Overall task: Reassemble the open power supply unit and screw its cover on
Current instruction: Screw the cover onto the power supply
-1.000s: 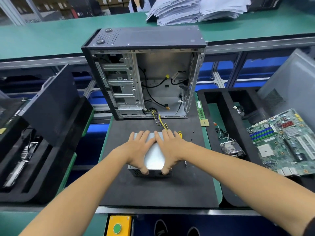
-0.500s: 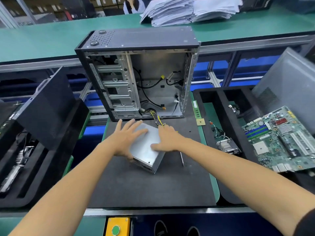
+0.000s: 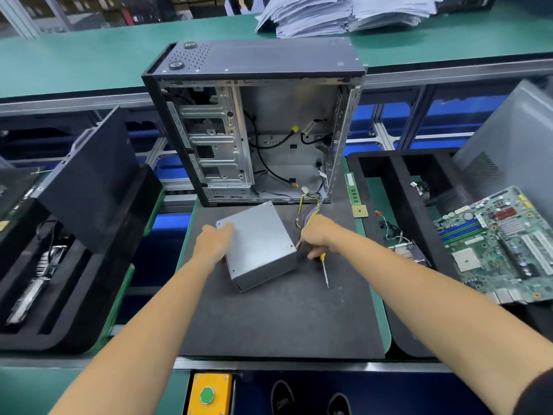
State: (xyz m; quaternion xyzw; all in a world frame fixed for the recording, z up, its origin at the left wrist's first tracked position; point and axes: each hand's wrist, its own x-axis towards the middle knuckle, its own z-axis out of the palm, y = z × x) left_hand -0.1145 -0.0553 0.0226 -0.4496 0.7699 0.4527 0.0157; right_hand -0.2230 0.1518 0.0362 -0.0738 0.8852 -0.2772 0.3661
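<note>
No legible text, labels or numbers on anything in view.

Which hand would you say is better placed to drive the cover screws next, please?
Probably the right hand: it already grips the screwdriver beside the power supply unit, while the left hand rests on its cover, steadying it.
</note>
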